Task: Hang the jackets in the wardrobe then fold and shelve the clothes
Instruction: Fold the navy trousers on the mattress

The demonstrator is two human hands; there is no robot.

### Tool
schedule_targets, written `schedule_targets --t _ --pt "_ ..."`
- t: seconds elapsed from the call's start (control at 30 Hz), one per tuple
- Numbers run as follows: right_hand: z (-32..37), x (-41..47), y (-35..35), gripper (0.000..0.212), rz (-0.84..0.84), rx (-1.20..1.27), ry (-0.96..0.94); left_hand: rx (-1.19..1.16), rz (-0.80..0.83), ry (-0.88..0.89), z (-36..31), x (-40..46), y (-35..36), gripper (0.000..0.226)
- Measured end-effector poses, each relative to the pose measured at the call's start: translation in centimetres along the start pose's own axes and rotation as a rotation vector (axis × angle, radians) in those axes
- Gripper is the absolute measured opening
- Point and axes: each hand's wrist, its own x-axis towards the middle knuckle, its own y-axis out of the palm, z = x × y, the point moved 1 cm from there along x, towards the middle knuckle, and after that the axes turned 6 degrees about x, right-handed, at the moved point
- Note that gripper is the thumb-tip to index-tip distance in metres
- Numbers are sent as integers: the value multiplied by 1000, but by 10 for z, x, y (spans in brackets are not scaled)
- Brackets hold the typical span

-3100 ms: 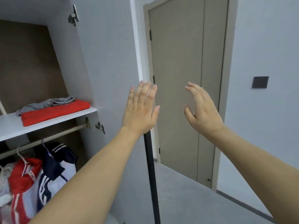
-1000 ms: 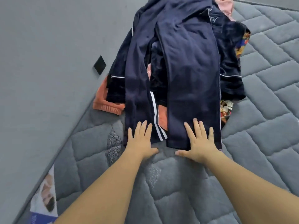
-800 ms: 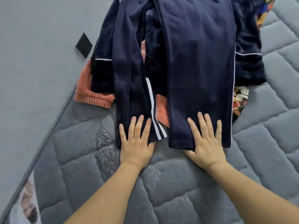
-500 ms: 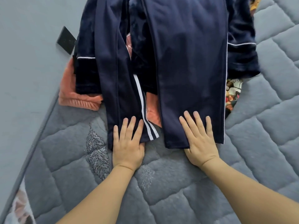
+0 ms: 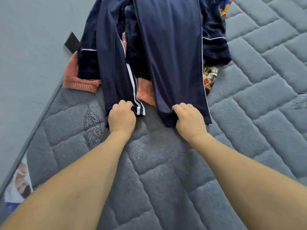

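Left grip: the left hand (image 5: 121, 118) is curled tight over the hem of the left trouser leg (image 5: 114, 63), fingers bunching the cloth just beside the white side stripe (image 5: 132, 83).
Right grip: the right hand (image 5: 189, 119) is curled the same way over the hem of the right trouser leg (image 5: 174, 55), knuckles up, cloth gathered under the fingers.
Task's thing: the navy trousers (image 5: 166, 30) lie on top of the clothes pile (image 5: 214, 39), which sits against the bed's wall-side edge; both hems reach onto the bare quilted bed (image 5: 166, 180).
Key relation: the trousers' long axis runs straight away from the person, hems nearest, waist out of sight beyond the top of the view. Each hand has its own leg, so neither is nearer; the two legs lie apart, with an orange garment (image 5: 79, 80) showing between and beside them.
Judgement: the step looks like taking the trousers off the pile for folding; a pull toward the body should slide them free, though it may drag the layers beneath.
Around: a patterned cloth (image 5: 210, 75) peeks out at the pile's right.
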Motion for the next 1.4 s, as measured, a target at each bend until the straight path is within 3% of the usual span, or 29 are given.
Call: schedule_targets --t 0.07,0.17,0.33,0.47,0.57,0.63,0.73,0.83,0.9,1.03,1.1,1.17,1.3,1.4 --pt "2 -21 -14 23 220 -79 73 -98 96 -84 -14 -22 -3 27" --pt "-9 -72 -36 9 522 -127 175 -176 328 -74 -44 -88 -1 37" --pt "-55 -210 -82 34 1000 -201 387 -198 778 0 -111 -242 12 35" --pt "-91 -312 -137 41 1342 -449 555 -463 1163 30 -199 -364 2 38" --pt "-113 -344 -174 45 1450 -461 705 -583 1427 104 -256 -405 -6 50" --pt "-118 -346 -184 45 1327 -351 735 -503 1393 163 -271 -398 -10 45" --pt "-112 -328 -182 47 1008 -141 765 -291 991 103 -252 -353 -22 28" --pt "-94 -311 -160 44 819 57 730 -285 593 -147 -213 -300 -31 35" --pt "-82 -310 -139 42 789 114 695 -382 442 -408 -192 -270 -26 47" --pt "-62 -320 -106 60 740 -28 570 -775 527 -806 -170 -232 -2 56" --pt "-48 -323 -92 66 596 -106 401 -913 466 -890 -161 -225 5 49" --pt "-29 -327 -79 66 587 -61 334 -1032 415 -928 -154 -219 10 42" --pt "-10 -329 -68 26 598 -7 449 -1242 510 -857 -147 -206 5 30" --pt "-28 -313 -79 10 596 370 630 -1481 474 -834 -151 -194 -11 14"
